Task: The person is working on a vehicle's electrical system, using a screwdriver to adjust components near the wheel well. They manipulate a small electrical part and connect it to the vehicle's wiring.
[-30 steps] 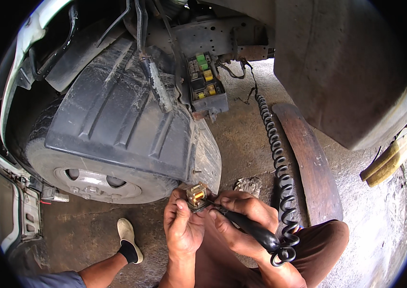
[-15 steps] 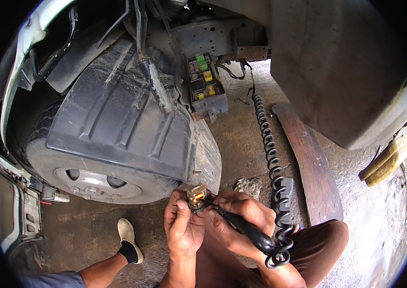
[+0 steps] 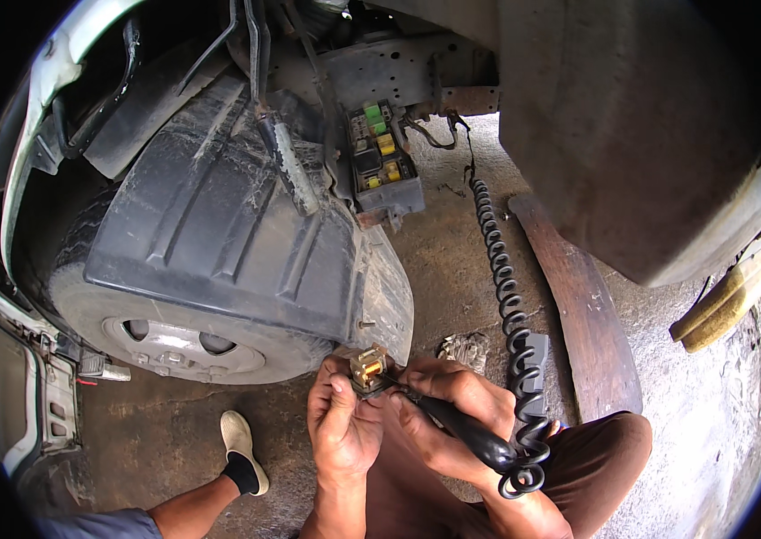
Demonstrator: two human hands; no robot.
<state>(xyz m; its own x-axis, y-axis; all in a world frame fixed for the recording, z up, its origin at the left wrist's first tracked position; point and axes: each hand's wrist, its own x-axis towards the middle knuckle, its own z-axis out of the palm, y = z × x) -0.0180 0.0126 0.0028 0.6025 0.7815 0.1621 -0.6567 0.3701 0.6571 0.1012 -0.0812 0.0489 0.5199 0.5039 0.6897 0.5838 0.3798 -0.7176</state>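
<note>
My left hand is closed on a small relay with its cover off; the coil and metal parts inside show. In my right hand is a black-handled test light. Its thin tip points at the side of the relay; whether it touches a contact is hidden by my fingers. A black coiled cord runs from the handle's rear up to a clip by the vehicle frame. Beyond my hands, an uncovered fuse box holds green and yellow fuses and dark relays.
A wheel under a black mudguard stands at left. On the right lie a curved brown board and a yellowish object. A large grey tank-like box hangs above. Another person's shoe is at lower left.
Both hands keep the relay and test light almost where they were. The coiled cord sways slightly, and the view shifts a little.
</note>
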